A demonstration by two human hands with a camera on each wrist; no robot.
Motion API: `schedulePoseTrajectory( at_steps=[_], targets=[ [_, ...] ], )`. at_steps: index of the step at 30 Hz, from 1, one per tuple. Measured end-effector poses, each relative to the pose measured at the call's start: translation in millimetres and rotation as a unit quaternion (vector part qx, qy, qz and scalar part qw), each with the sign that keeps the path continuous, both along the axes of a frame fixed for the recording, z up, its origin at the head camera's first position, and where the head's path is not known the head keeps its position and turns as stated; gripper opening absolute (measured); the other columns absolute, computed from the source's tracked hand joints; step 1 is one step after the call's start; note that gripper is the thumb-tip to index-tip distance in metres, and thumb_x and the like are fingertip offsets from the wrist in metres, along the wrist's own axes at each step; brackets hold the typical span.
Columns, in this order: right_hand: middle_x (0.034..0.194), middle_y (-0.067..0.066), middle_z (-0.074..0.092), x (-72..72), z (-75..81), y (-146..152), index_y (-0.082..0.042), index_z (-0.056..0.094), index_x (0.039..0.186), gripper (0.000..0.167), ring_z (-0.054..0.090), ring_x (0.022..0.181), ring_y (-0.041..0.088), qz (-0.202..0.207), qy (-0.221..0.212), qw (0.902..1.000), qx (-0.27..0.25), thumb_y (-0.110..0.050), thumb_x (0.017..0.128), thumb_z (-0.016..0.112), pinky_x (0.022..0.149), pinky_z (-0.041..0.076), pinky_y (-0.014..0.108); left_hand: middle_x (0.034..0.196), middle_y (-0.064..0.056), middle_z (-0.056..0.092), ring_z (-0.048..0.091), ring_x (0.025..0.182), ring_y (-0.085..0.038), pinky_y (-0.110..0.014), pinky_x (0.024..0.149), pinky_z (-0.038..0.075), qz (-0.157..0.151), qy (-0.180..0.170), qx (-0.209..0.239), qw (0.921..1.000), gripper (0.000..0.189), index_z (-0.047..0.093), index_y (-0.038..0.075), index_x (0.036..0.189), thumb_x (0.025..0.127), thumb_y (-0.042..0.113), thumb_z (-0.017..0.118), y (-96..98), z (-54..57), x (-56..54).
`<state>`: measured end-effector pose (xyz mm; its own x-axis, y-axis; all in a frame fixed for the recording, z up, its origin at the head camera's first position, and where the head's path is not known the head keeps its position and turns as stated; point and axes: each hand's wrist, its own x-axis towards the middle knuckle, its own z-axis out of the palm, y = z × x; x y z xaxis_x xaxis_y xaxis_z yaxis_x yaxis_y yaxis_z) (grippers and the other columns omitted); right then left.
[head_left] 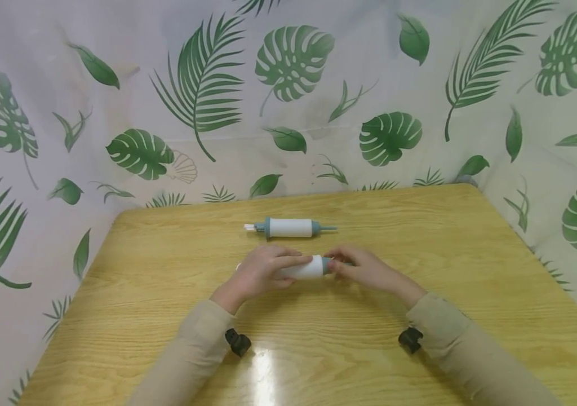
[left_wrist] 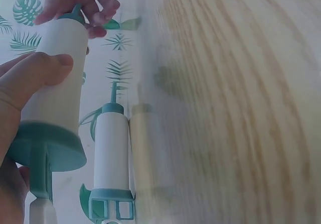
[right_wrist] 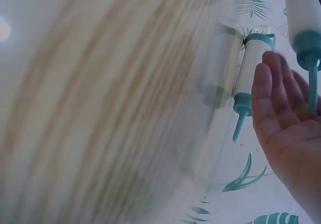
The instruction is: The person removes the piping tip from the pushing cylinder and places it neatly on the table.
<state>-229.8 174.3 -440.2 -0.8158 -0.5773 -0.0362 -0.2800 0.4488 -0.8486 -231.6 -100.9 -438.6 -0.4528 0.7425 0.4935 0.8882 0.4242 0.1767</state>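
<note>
In the head view my left hand grips the white barrel of a large syringe, held sideways low over the table. In the left wrist view, my thumb lies across the barrel, above its teal flange and plunger handle. My right hand is at the nozzle end, near the teal cap. The right wrist view shows its fingers loosely extended, with the thin teal nozzle over the palm. Behind the hands, a second matching syringe lies on the table.
The wood-grain table reaches back to a wall sheet printed with green leaves. A black wrist device sits at the left sleeve, and another black device at the right sleeve.
</note>
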Motion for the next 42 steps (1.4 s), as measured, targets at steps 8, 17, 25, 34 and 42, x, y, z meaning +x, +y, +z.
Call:
schedulePoseTrajectory(
  at_steps=[8,17,25,34,42],
  targets=[
    [0.106,0.004,0.066,-0.1,-1.5,-3.0,-0.007,0.060,0.121,0.038,0.063,0.096,0.019,-0.016,0.007,0.9999,0.000,-0.035,0.095,0.059,0.084,0.051,0.039,0.115,-0.002,0.066,0.062,0.103,-0.021,-0.033,0.089,0.049,0.007,-0.008,0.000,0.9999,0.057,0.066,0.019,0.124,0.071,0.014,0.086,-2.1,0.5,1.8],
    [0.122,0.012,0.060,-0.4,-0.7,-2.5,-0.005,0.055,0.128,0.047,0.060,0.106,0.026,-0.022,0.034,0.9990,-0.019,-0.027,0.089,0.069,0.087,0.050,0.042,0.115,-0.003,0.066,0.062,0.102,-0.021,-0.031,0.090,0.049,0.005,0.007,0.016,0.9998,0.055,0.067,0.018,0.122,0.071,0.014,0.085,-1.1,2.2,2.2],
    [0.107,0.014,0.065,0.6,-0.8,-0.7,0.000,0.058,0.124,0.040,0.064,0.092,0.025,-0.021,-0.036,0.9980,-0.048,-0.031,0.098,0.055,0.079,0.055,0.040,0.112,-0.003,0.067,0.063,0.101,-0.019,-0.030,0.089,0.049,0.000,0.017,0.021,0.9996,0.053,0.068,0.018,0.121,0.071,0.015,0.086,-0.3,1.2,2.2],
    [0.122,0.009,0.061,1.4,-2.0,-0.3,-0.008,0.059,0.126,0.045,0.059,0.107,0.024,-0.029,-0.004,0.9985,-0.046,-0.026,0.087,0.071,0.087,0.050,0.037,0.114,-0.004,0.066,0.063,0.101,-0.021,-0.033,0.088,0.049,0.004,0.010,0.011,0.9999,0.054,0.068,0.017,0.121,0.070,0.015,0.086,-1.2,1.4,3.8],
    [0.113,0.019,0.061,1.5,-3.3,0.6,0.003,0.050,0.131,0.046,0.064,0.093,0.033,-0.011,-0.070,0.9939,-0.085,-0.029,0.099,0.054,0.077,0.055,0.043,0.113,-0.005,0.066,0.063,0.100,-0.021,-0.032,0.086,0.051,-0.002,0.011,0.018,0.9998,0.055,0.068,0.017,0.122,0.070,0.012,0.086,-0.5,2.3,5.5]
  ],
)
